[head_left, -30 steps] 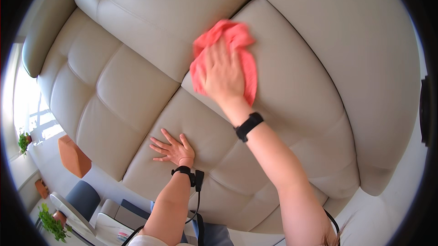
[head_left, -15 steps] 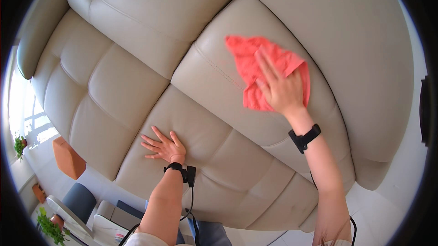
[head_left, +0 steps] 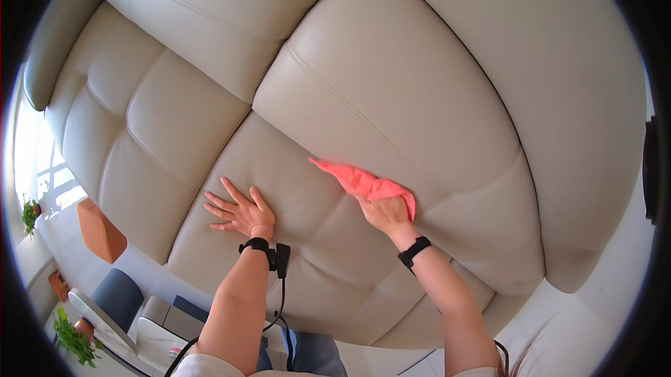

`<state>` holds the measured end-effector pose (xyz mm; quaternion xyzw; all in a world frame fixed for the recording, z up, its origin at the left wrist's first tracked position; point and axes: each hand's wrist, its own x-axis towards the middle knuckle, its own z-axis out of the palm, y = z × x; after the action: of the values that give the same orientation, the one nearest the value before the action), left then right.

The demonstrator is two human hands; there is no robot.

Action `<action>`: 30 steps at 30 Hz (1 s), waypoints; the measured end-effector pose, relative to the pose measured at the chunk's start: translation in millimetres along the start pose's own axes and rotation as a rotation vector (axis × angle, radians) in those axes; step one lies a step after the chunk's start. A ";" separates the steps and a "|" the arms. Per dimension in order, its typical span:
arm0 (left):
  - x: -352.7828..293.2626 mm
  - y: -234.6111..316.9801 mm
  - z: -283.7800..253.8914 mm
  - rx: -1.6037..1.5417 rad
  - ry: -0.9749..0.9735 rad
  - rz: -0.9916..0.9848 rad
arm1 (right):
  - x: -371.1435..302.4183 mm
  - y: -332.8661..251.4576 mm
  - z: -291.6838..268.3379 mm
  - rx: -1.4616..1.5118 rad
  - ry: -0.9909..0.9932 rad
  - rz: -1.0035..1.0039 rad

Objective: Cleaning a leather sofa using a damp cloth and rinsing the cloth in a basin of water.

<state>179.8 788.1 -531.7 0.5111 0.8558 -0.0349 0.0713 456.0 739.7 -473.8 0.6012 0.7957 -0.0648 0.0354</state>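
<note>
My left hand [head_left: 244, 215] lies flat with spread fingers on the beige leather sofa seat [head_left: 300, 195]. A coral-red cloth [head_left: 370, 183] is under my right hand [head_left: 386, 214], down at the crease where the back cushion [head_left: 398, 69] meets the seat. The fingers of that hand are bent into the bunched fabric, and their tips are hidden. From the hand, the cloth trails to a thin point on the left along the crease. Both wrists wear black bands, the left one with a cable.
The sofa armrest [head_left: 594, 97] rises on the right. More tufted cushions [head_left: 168, 118] stretch left. Beyond the sofa's front stand an orange-brown block-shaped item [head_left: 101, 230], a dark chair [head_left: 117, 300], a white-topped table [head_left: 101, 317] and a potted plant [head_left: 73, 338].
My right hand has dragged the cloth down from the back cushion to the crease by the seat, and the cloth has bunched narrower. My left hand stays spread on the seat.
</note>
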 end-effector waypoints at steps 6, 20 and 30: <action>4.2 -9.3 4.5 0.039 0.065 -0.004 | -34.8 60.4 -92.1 -0.072 -0.158 0.601; 2.2 -7.8 9.9 0.031 0.083 0.011 | -49.3 -7.6 9.3 -0.012 0.554 0.879; -0.9 -7.2 13.6 0.024 0.122 0.019 | -83.2 23.1 -14.7 -0.276 0.340 0.894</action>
<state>175.1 782.1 -545.0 0.5210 0.8533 -0.0135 0.0133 501.4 668.9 -449.6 0.8753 0.4556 0.1619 0.0087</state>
